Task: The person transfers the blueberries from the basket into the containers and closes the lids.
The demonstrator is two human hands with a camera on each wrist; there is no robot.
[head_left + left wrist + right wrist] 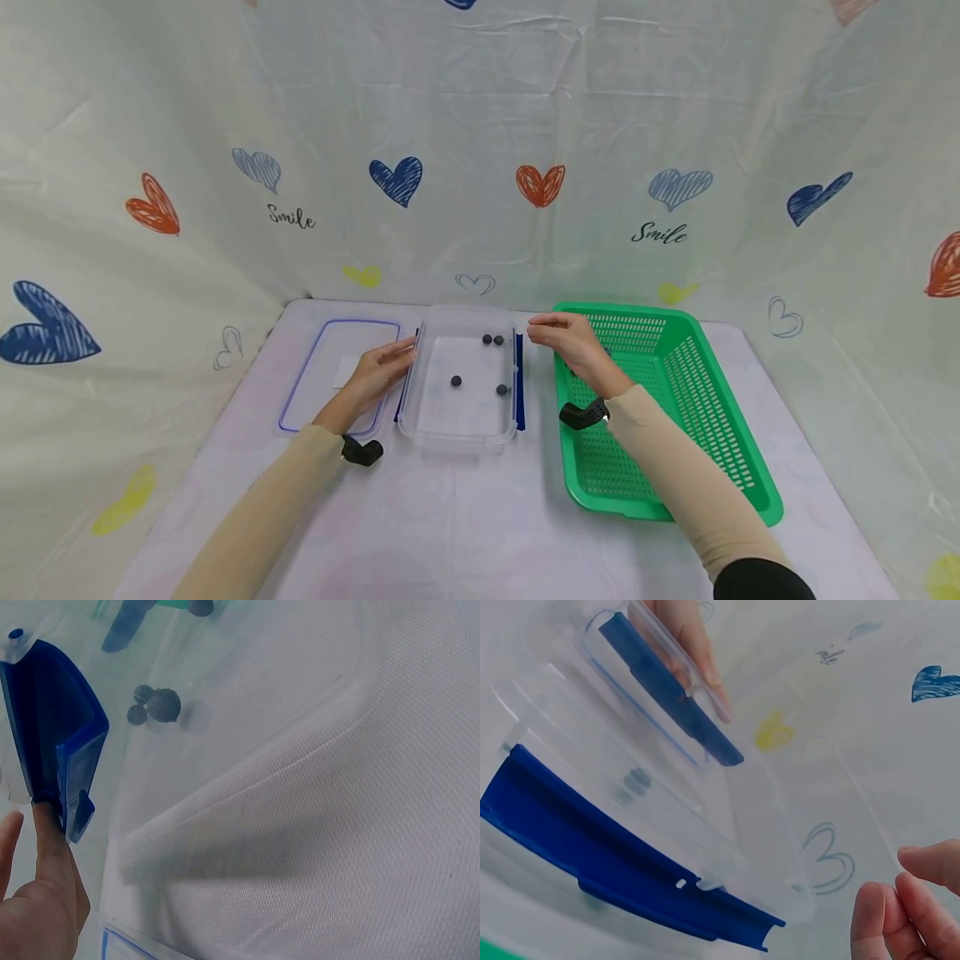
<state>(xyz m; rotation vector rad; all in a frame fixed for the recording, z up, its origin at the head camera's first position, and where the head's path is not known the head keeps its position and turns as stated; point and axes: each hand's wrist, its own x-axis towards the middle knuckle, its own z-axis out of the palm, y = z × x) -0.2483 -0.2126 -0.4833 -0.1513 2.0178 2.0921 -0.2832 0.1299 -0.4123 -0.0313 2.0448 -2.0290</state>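
Note:
A clear plastic box [427,417] with blue side latches stands in the middle of the table in the head view. Several small dark balls [456,381] lie inside it. My left hand [371,379] is at the box's left side, its fingers extended. In the left wrist view, a fingertip reaches the lower end of the blue latch [49,712]. My right hand [570,342] hovers between the box and the green basket [705,392], over the basket's near-left rim. Its thumb and loosely bent fingers [870,915] stand apart with nothing between them, close to the box's right latch [607,840].
A clear lid [318,358] with a blue edge lies flat left of the box, partly behind the left forearm. The green basket takes up the table's right side, with a few dark bits near the right hand. A curtain [465,125] printed with hearts hangs behind the table.

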